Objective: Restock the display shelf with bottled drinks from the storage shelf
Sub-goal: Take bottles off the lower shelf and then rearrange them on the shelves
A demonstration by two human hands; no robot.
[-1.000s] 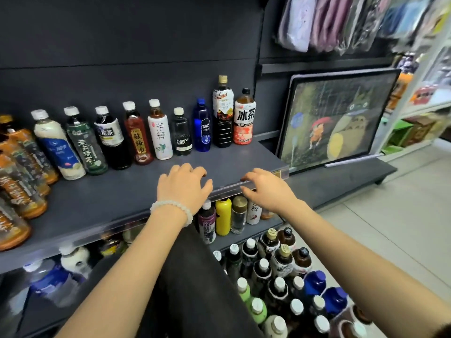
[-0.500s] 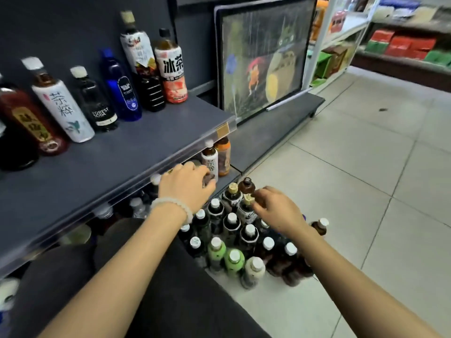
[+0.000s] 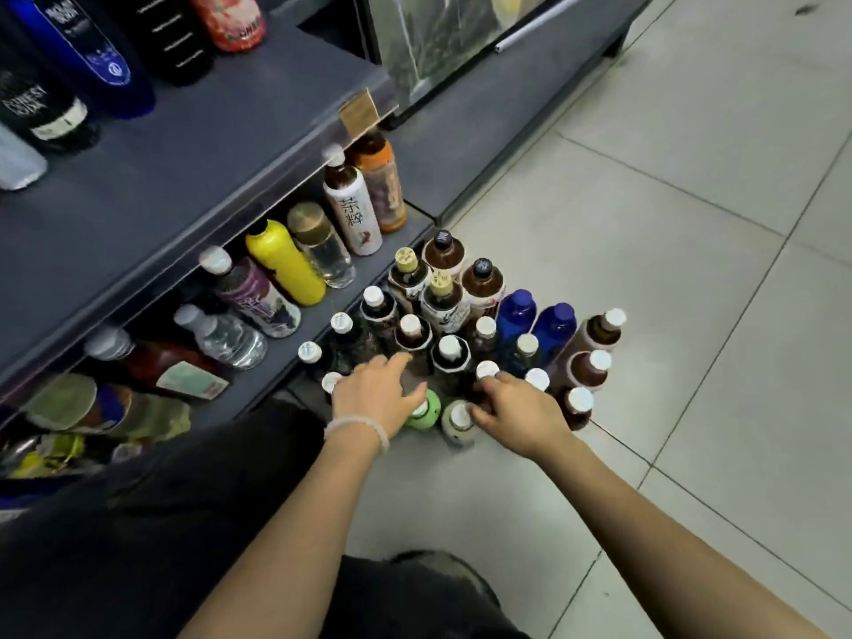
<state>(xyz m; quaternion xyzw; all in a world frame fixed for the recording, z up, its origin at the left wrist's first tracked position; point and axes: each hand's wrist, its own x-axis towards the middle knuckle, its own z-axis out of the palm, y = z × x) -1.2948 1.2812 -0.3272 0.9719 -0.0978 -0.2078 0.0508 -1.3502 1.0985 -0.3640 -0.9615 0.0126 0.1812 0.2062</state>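
Both arms reach forward and down, the hands near each other in the middle of the frame.

The left hand point(image 3: 375, 398) is seen from the back, palm down, with the fingers spread loosely and pointing to the upper right; no object is seen inside its grasp. A pale bead bracelet point(image 3: 357, 428) goes around the left wrist. The left forearm runs from the lower centre of the frame up to this hand. The right hand point(image 3: 518, 415) is just to the right of it, also palm down, with the fingers bent and pointing to the left. The right forearm comes in from the lower right corner. Both arms are bare.
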